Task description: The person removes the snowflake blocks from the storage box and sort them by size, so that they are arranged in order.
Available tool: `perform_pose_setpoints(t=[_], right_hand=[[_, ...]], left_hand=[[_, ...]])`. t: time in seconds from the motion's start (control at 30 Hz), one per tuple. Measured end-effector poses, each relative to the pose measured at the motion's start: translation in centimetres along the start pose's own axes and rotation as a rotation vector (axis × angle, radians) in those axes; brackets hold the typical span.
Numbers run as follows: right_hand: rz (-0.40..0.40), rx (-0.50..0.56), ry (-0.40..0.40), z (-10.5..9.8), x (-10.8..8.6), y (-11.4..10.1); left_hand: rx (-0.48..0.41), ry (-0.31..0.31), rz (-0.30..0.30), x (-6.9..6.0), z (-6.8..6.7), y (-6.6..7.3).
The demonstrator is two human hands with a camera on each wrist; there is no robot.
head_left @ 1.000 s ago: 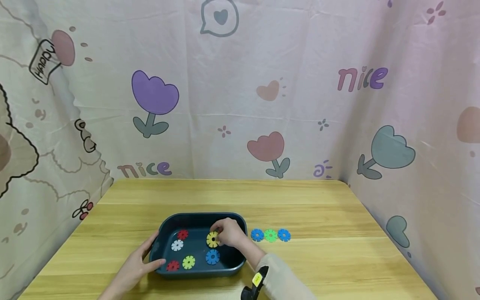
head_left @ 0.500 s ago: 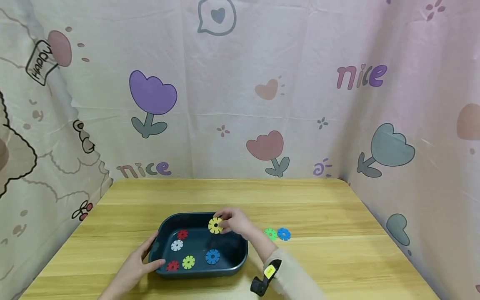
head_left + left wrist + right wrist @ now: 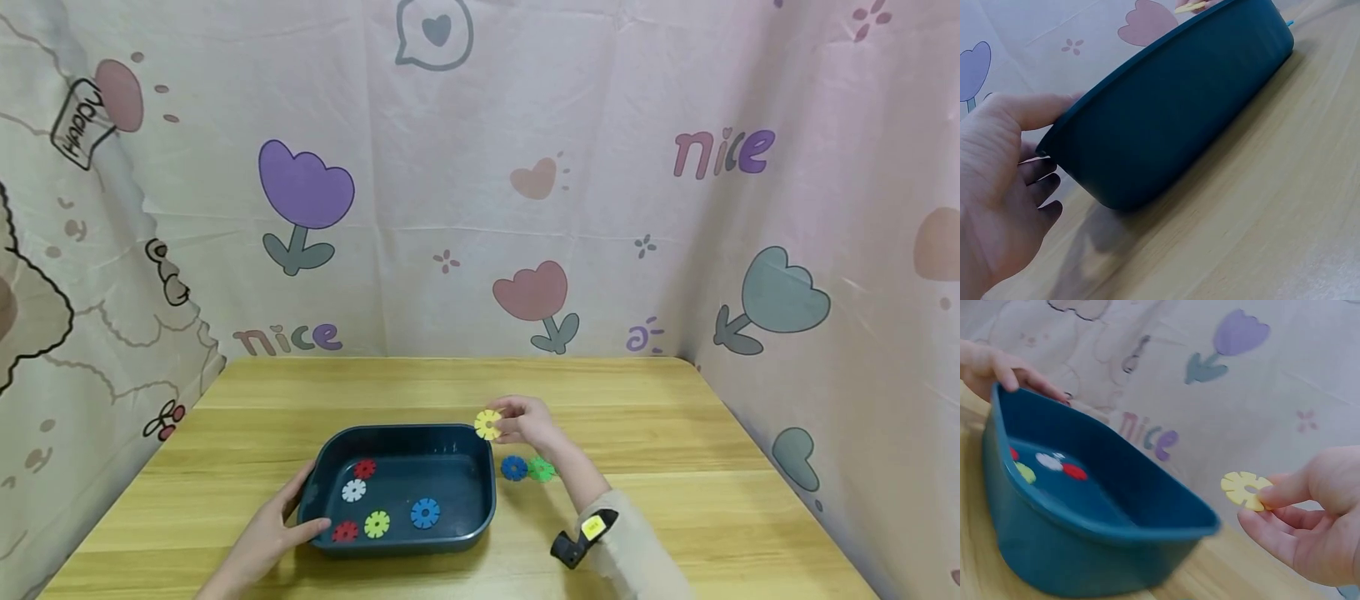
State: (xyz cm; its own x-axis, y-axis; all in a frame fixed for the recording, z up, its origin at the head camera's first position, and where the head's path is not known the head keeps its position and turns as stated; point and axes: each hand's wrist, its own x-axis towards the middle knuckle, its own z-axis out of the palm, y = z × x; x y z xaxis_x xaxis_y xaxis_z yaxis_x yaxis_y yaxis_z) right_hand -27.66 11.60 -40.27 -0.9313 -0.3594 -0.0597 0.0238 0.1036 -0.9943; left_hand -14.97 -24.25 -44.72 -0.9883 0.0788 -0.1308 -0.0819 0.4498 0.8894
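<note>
"Where's the yellow notched plastic disc point(image 3: 1238, 487)?"
"Pinched in the right hand point(image 3: 525, 423), which hides its edge; since shifted right to a corner of the oblong teal tub point(image 3: 397, 547)."
"Left hand point(image 3: 272, 525)?"
"Gripping the tub."

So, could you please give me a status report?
Left hand holds dark teal rectangular tub. Right hand pinches yellow notched disc, raised. No obstruction seen.
</note>
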Motion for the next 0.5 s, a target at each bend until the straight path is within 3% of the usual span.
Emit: perform_pose_setpoints(t=[0.2, 0.5], right_hand=[[0.044, -0.007, 0.08, -3.4, -1.0, 0.9], [0.096, -0.084, 0.228, -8.7, -3.1, 3.2]], left_hand=[[0.007, -0.013, -0.019, 0.1, -0.1, 0.0], [0.015, -0.005, 0.005, 0.2, 0.0, 0.0]])
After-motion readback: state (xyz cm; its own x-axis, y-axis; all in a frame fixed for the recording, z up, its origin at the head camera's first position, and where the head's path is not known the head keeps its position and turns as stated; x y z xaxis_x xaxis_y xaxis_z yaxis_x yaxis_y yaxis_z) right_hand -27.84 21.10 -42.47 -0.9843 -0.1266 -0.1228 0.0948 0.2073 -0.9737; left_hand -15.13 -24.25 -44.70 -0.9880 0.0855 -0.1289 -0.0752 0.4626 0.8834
